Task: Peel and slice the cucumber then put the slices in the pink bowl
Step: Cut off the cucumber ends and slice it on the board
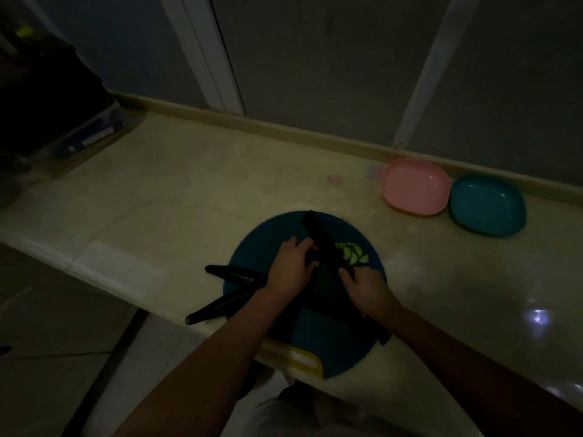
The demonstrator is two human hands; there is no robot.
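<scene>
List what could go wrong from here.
1. The left hand grips the dark cucumber right against the black knife held by the right hand, in dim light: a cut looks possible.
2. The round blue cutting board seems to overhang the edge of the beige counter; downward pressure might tip it.

Board (pixel 252 257) sitting mid-counter (pixel 189 200), nr front edge.
Slices (pixel 351 253) lying on board at 1 o'clock, knife (pixel 321 238) crossing just L of them; one cuke (pixel 233 274) hanging off board at 9, another cuke (pixel 214 309) at 8; left bowl (pixel 416 187) and right bowl (pixel 487 205) sitting side by side at 2; box (pixel 91 134) sitting at 10.
</scene>
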